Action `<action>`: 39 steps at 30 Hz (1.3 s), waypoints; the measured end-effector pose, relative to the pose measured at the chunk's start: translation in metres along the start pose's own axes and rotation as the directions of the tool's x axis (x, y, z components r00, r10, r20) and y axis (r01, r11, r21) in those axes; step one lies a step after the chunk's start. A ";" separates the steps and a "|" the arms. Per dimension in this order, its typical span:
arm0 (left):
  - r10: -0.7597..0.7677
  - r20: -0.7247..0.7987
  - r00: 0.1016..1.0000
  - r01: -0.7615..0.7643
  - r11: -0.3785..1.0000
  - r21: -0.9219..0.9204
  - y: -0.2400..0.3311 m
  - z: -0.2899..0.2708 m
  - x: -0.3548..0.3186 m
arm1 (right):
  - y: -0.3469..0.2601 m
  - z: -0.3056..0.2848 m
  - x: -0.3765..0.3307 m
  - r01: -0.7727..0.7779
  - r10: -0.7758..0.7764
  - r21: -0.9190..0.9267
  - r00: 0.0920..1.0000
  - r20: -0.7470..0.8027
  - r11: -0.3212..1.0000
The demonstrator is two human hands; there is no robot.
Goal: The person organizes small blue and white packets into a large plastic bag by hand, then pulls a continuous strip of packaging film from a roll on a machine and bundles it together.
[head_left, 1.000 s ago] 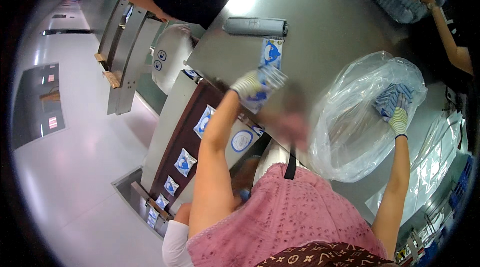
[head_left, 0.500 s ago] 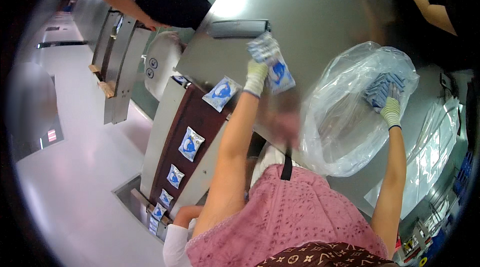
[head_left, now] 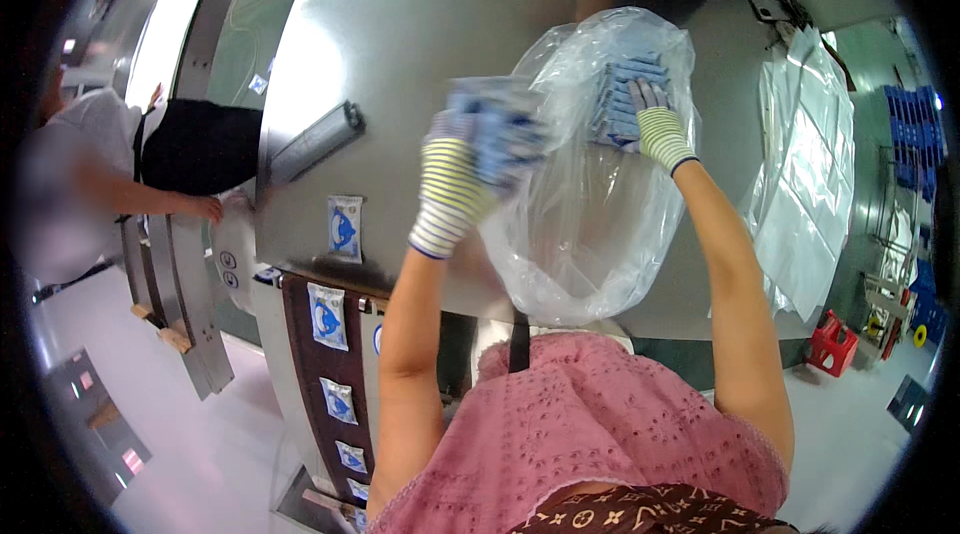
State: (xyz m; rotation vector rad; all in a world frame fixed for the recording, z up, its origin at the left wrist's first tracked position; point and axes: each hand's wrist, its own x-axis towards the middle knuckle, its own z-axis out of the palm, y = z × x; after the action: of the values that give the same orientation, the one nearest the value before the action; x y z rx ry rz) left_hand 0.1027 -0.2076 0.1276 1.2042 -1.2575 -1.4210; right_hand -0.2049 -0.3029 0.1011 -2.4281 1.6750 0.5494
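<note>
My left hand (head_left: 450, 179), in a striped knit glove with a grey palm, is closed around a bunch of small blue-and-white packets (head_left: 498, 129), smeared by motion. It hangs above the metal table at the left side of a large clear plastic bag (head_left: 590, 274). Inside the bag, toward its far end, lies a tight row of the same packets (head_left: 622, 84). My right hand (head_left: 655, 124), gloved alike, reaches into the bag and rests on this row, fingers stretched over it and thumb apart. A single packet (head_left: 345, 229) lies flat on the table, left of my left hand.
A brown conveyor belt (head_left: 335, 364) carries several packets at the table's near left. On the metal table (head_left: 420, 24) lies a grey roll-like object (head_left: 315, 142). Flat clear bags (head_left: 810, 174) lie at right. A co-worker (head_left: 90, 174) stands far left; a red crate (head_left: 832, 344) is on the floor.
My view has turned, shifting the scene leftward. My left hand has carried its packets rightward to the bag's edge. A packet on the belt's end now lies on the table; my right hand stays on the row.
</note>
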 end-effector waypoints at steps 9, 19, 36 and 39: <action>-0.116 0.339 0.933 -0.321 0.150 0.935 -0.052 0.187 0.062 | 0.075 0.038 -0.015 0.430 0.327 0.864 0.803 -0.499 0.262; 0.089 0.200 0.976 -0.218 0.495 0.841 -0.032 0.200 0.057 | 0.061 0.130 -0.053 -0.059 0.511 0.998 0.859 0.034 0.032; -0.346 0.667 0.660 -0.481 0.488 0.729 -0.020 0.229 -0.092 | 0.014 0.005 -0.045 0.051 -0.053 -0.159 0.999 -0.007 0.986; -0.163 0.579 0.799 -0.460 0.455 0.763 -0.086 0.232 -0.119 | -0.003 -0.005 -0.055 0.059 -0.061 -0.054 0.998 -0.023 0.997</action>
State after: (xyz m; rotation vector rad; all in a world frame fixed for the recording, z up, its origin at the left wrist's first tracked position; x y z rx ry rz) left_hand -0.1083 -0.0444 0.0617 1.2198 -2.7430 -0.9497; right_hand -0.2180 -0.2550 0.1257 -2.5231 1.6108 0.5646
